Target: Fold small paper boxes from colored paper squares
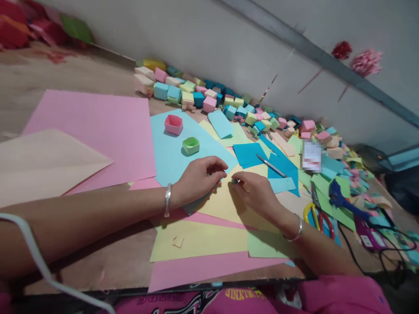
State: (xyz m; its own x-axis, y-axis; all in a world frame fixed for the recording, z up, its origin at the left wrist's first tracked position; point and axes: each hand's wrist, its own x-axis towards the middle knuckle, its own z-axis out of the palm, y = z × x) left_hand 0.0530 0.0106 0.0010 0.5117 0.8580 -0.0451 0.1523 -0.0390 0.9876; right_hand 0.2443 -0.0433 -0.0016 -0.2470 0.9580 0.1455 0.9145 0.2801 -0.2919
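Observation:
Over the yellow paper sheet (225,203), my left hand (201,179) is closed, its fingers curled and thumb near the fingertips; whatever it may hold is hidden. Facing it, a small gap away, my right hand (257,192) pinches thumb to fingers. A tiny dark bit shows at those fingertips, too small to name. Beyond my hands, a small pink paper box (173,125) and a small green paper box (190,146) stand on a light blue sheet (163,161), both open at the top.
Folded paper blocks (209,104) line the wall in several colours. To the right lie a silver pen (271,165), scissors (316,213) with yellow and red handles, a blue glue gun (343,200) and dark cables (393,248). Large pink sheets (108,113) cover the left side.

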